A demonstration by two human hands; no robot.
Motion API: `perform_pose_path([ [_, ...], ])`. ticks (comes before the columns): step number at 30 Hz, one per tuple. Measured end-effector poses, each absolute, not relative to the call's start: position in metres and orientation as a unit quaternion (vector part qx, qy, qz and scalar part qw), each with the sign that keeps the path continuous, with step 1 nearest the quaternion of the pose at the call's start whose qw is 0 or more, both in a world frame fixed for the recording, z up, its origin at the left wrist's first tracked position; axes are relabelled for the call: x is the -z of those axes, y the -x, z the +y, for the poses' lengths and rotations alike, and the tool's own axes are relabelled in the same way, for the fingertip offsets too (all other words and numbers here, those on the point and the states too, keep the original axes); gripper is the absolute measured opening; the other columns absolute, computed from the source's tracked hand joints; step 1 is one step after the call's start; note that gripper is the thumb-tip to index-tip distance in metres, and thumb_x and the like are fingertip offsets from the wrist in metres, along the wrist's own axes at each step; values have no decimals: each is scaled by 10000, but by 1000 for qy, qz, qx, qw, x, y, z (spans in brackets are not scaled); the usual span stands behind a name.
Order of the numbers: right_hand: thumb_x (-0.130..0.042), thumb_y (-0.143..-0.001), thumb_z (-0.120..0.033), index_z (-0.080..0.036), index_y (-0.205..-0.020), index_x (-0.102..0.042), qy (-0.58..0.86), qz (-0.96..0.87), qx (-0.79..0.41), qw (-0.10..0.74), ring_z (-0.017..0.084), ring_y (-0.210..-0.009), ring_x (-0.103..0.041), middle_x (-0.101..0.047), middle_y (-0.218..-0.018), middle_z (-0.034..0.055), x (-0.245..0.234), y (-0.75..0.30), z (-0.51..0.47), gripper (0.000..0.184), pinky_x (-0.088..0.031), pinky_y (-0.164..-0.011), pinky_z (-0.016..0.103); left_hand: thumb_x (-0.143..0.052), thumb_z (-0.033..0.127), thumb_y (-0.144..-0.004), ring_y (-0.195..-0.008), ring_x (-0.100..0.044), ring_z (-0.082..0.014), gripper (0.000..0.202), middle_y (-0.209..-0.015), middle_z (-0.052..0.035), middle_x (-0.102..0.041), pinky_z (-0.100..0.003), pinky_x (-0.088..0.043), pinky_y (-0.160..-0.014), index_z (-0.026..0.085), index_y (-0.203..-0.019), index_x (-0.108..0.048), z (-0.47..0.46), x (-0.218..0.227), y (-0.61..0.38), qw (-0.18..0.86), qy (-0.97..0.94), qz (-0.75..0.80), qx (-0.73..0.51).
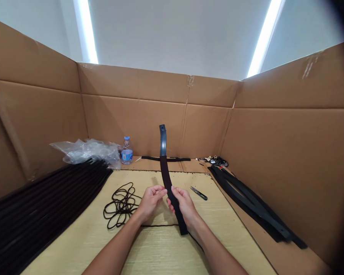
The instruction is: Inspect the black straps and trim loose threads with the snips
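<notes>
A curved dark strip [166, 173] stands tilted in front of me, its upper end bare, glossy and pierced by a small hole, its lower part covered in dark fabric. My right hand [182, 200] is closed around the covered part, thumb on its face. Beside the strip's left edge, my left hand [153, 198] is pinched, fingertips at the fabric; what lies between them is too small to make out. A loosely coiled dark cord [122, 206] lies left of my left hand. One length of it runs across the table beneath my hands, passing behind the strip.
Small thread snips [199, 193] lie right of my hands. Many dark strips [54, 206] are laid out at left; several more [255, 206] rest at right. Behind are a plastic bag [88, 151], a water bottle [127, 152] and cardboard walls [160, 118].
</notes>
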State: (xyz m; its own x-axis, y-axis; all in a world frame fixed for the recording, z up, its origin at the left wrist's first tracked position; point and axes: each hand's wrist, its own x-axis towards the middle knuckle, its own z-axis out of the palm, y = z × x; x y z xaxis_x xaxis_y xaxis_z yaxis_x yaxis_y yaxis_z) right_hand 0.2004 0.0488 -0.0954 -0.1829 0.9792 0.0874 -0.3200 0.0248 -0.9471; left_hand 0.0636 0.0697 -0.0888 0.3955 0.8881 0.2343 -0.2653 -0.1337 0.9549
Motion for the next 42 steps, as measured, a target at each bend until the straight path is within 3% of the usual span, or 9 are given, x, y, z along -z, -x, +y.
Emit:
perform_pose_path([
  [5,-561,-782,-558,-148,-780,-442,331,-453,-614,556,83,-444,-471,-587,-630,28,97,-200,51,427,-323,-399,178,-725,519,-676,-390,-191,-48,438,-433,82,-305,-211,-84,-404,150,-622,-494,78,98,-61,555,-560,323,-524],
  [12,-783,-610,-346,-127,-920,-553,282,-425,-641,574,93,-582,-535,-639,-771,46,95,-199,49,444,-410,-537,198,-771,477,-636,-408,-203,-46,437,-455,80,-350,-197,-105,-409,154,-639,-477,83,100,-58,575,-536,316,-531],
  [16,-798,-584,-282,-100,-855,-610,283,-477,-643,528,82,-589,-518,-624,-803,46,98,-201,48,377,-452,-555,212,-830,421,-563,-417,-321,-51,445,-501,54,-446,-178,-169,-416,140,-662,-499,82,99,-58,598,-535,296,-519],
  [20,-810,-568,-290,-148,-834,-478,292,-477,-635,532,106,-551,-550,-614,-751,10,98,-202,47,448,-432,-451,205,-776,423,-638,-466,-501,-132,397,-545,3,-532,-207,-326,-457,146,-660,-492,79,97,-58,631,-551,257,-483],
  [23,-723,-684,-417,-155,-812,-417,281,-470,-635,545,99,-485,-540,-626,-737,32,97,-199,48,423,-361,-397,180,-743,458,-666,-469,-534,-163,400,-548,0,-538,-243,-385,-476,154,-653,-485,78,97,-58,636,-553,248,-478],
  [27,-587,-768,-551,-121,-765,-474,311,-449,-632,549,65,-415,-457,-584,-640,32,96,-197,49,444,-311,-365,173,-754,504,-643,-426,-457,-110,434,-529,-8,-539,-206,-292,-424,142,-665,-515,76,98,-60,595,-554,298,-500],
  [33,-598,-749,-566,-112,-766,-527,327,-420,-633,563,77,-425,-461,-574,-611,34,93,-197,49,459,-308,-381,182,-726,518,-668,-382,-311,-58,427,-486,16,-497,-199,-161,-407,146,-644,-517,73,96,-65,576,-556,306,-516],
  [38,-732,-666,-425,-102,-762,-576,258,-417,-650,580,94,-575,-544,-643,-776,78,90,-199,49,371,-400,-526,197,-722,527,-666,-408,-265,-47,448,-490,44,-442,-196,-142,-419,150,-611,-487,78,94,-60,560,-542,319,-539],
  [42,-784,-622,-307,-101,-934,-635,278,-445,-645,555,72,-607,-537,-642,-746,44,94,-200,48,402,-409,-575,174,-802,482,-571,-405,-217,-40,468,-464,78,-370,-196,-101,-417,154,-622,-472,81,95,-55,583,-530,316,-529],
])
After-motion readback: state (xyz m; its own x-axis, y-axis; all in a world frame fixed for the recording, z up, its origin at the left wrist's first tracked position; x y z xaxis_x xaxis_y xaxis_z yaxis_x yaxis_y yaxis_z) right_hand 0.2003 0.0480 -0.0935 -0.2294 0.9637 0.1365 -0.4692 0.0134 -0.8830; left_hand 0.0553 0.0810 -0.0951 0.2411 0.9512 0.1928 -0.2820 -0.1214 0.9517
